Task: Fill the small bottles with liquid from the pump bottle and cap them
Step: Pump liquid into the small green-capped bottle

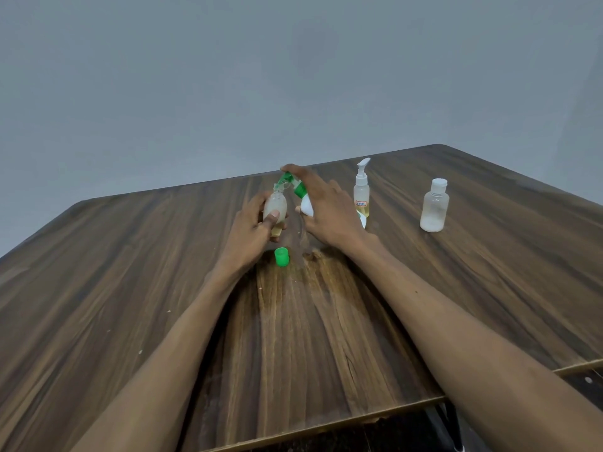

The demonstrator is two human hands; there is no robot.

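The small bottle (275,208), clear and looking partly filled with pale liquid, is sitting uncapped at table centre, gripped by the left hand (251,228) with fingers curled round it. The right hand (321,207) is grasping the pump bottle (301,197), one finger lying on its green head, the spout meeting the small bottle's mouth, so filling appears under way. Next, the green cap (281,257), lying at 6 o'clock, will need screwing on; another pump bottle (361,190) and a capped bottle (434,207) are standing at 3 o'clock.
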